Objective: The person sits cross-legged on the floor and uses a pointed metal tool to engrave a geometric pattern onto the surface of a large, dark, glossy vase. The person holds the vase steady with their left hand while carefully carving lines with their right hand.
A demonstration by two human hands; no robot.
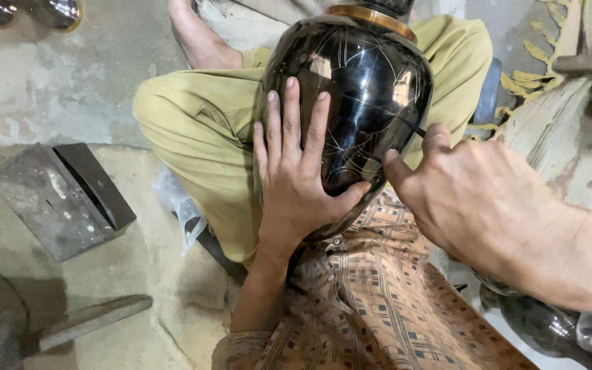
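A large glossy black vase (pixel 364 89) with a brass-coloured neck ring rests on my lap, its surface scored with thin pale lines. My left hand (pixel 296 171) lies flat against its side, fingers spread upward, thumb under the belly. My right hand (pixel 467 192) pinches a thin dark engraving tool (pixel 412 127) whose tip touches the vase's right side. My legs in olive trousers (pixel 200 130) are folded under the vase, and a patterned tan cloth (pixel 378 294) covers my lap.
A grey metal box (pixel 63 195) lies on the concrete floor at left, a flat metal bar (pixel 94 318) below it. Shiny dark vessels stand at top left (pixel 56 12) and bottom right (pixel 549 325). A fringed mat (pixel 549 103) is at right.
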